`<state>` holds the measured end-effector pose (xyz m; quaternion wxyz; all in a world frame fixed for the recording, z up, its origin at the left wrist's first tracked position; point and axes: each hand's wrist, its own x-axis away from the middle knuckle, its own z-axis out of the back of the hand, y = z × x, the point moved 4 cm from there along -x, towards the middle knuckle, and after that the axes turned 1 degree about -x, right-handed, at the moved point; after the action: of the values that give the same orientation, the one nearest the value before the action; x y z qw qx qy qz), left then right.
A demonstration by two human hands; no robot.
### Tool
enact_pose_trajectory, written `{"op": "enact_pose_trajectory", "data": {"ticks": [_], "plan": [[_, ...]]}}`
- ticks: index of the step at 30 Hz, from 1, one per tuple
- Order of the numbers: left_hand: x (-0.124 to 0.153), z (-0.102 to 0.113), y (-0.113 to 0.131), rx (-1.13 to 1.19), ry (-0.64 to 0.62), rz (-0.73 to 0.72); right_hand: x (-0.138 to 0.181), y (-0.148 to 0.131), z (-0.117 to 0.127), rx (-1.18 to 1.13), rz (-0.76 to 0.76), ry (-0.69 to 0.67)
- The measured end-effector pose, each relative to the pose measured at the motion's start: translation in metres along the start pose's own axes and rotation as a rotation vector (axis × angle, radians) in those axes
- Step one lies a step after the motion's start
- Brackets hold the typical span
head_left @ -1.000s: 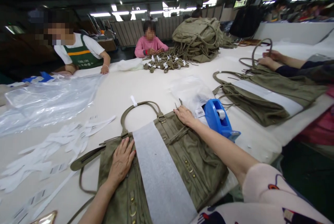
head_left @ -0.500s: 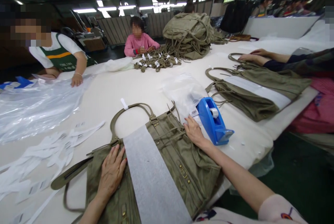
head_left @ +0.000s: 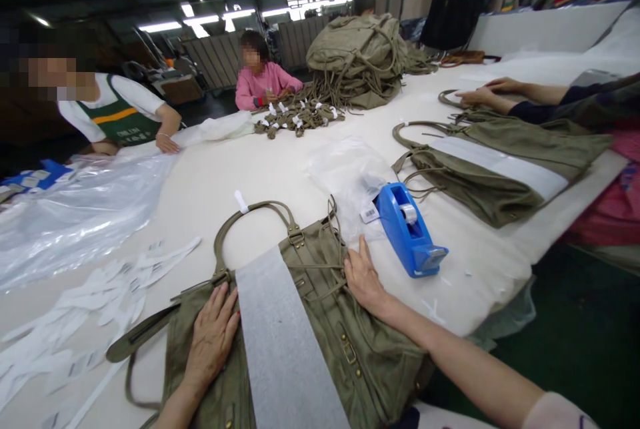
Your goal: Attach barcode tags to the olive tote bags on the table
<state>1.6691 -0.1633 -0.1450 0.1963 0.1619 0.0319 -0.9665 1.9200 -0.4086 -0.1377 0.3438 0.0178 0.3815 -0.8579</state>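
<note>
An olive-green handbag [head_left: 320,302] lies before me, its looped handle [head_left: 255,205] pointing away and carrying a small white tag [head_left: 241,201]. A pale grey paper strip [head_left: 283,329] runs down the middle of the bag. My left hand [head_left: 213,332] rests flat on the bag, left of the strip, with fingers stretched out. At the bag's upper right side, my right hand [head_left: 365,275] touches the fabric near the thin cords, its fingers apart and holding nothing. Just beyond that hand stands a blue tape dispenser [head_left: 407,229] beside a clear plastic bag [head_left: 350,179].
White paper bands [head_left: 90,315] and plastic sheeting [head_left: 100,195] cover the left of the table. A co-worker's hands [head_left: 480,94] touch a second handbag [head_left: 500,162] at right. Piled bags [head_left: 355,55] and tagged cords [head_left: 295,115] lie at the back, near two people.
My right hand has slid slightly left and down along the bag's edge. My left hand stays flat. At the far left, a co-worker's hand has shifted right and up.
</note>
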Motion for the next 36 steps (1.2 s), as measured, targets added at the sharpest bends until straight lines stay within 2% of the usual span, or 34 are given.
{"op": "enact_pose_trajectory", "data": {"ticks": [8,13,16,20,21,23,25,27,29,32,36], "plan": [[0.009,0.004,-0.003,-0.044,0.031,-0.003,-0.017,-0.013,-0.006,-0.137,0.028,-0.191],[0.009,0.000,-0.005,-0.028,0.010,0.009,-0.027,-0.021,-0.004,0.068,-0.011,-0.315],[0.009,-0.001,-0.006,-0.029,0.024,0.024,-0.039,-0.014,0.001,0.155,-0.109,-0.301],[0.015,0.008,-0.001,-0.099,0.074,0.036,-0.051,-0.007,0.008,0.217,-0.162,-0.236],[0.016,0.010,0.001,-0.130,0.066,0.042,-0.053,-0.002,0.005,0.241,-0.183,-0.243],[0.016,0.012,0.004,-0.186,0.027,0.054,-0.057,0.016,-0.011,0.369,-0.272,-0.404],[0.014,0.014,0.006,-0.206,0.014,0.070,-0.065,0.034,-0.032,0.412,-0.246,-0.512],[0.014,0.017,0.008,-0.195,0.009,0.084,-0.075,0.047,-0.048,0.413,-0.163,-0.511],[0.014,0.019,0.010,-0.171,-0.002,0.096,-0.083,0.056,-0.055,0.367,-0.165,-0.503],[0.015,0.019,0.012,-0.128,-0.022,0.109,-0.092,0.054,-0.047,0.277,-0.211,-0.506],[0.011,0.020,0.012,-0.068,-0.057,0.130,-0.093,0.034,-0.018,0.248,-0.237,-0.511]]}}
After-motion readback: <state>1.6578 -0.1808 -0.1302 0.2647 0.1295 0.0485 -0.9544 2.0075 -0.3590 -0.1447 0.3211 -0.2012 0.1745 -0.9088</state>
